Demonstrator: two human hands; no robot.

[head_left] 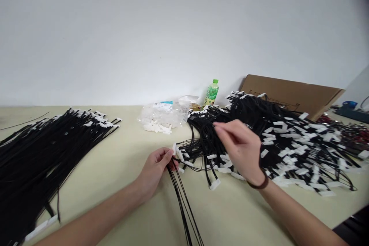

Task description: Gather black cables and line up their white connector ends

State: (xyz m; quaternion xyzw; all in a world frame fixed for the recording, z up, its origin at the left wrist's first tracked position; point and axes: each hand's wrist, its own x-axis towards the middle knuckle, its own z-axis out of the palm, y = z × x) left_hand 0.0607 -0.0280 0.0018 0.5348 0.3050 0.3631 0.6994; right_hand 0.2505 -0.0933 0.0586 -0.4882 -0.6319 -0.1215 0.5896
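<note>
My left hand [157, 170] is closed, with thumb and fingers pinched round a bundle of thin black wires [181, 200] near its white connector [174, 148]. From there the wires hang down past the table's front. To the right, my right hand [241, 148] is raised over a heap of black cables [207, 127], thumb and forefinger pressed together. Whatever lies between those fingertips is too small and blurred to make out. Just beyond my left fingers, several black wires with white connectors [187, 162] lie on the table, and a loose cable end [215, 183] points toward me.
A broad pile of black cables [54, 153] covers the left side. Further back are a clear bag of white connectors [161, 117] and a green drink bottle [211, 94]. Cables with white ends [300, 157] spread on the right, before a cardboard box [288, 90] near the wall.
</note>
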